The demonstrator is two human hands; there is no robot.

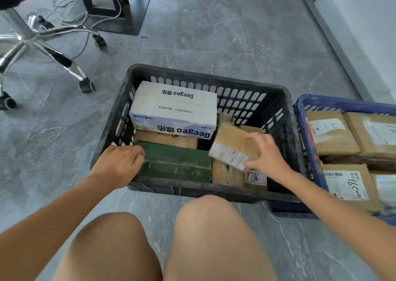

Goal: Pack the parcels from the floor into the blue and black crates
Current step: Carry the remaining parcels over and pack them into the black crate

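Over black crate (276, 101): right hand (265, 154) holds parcel (233, 146) (tilted).
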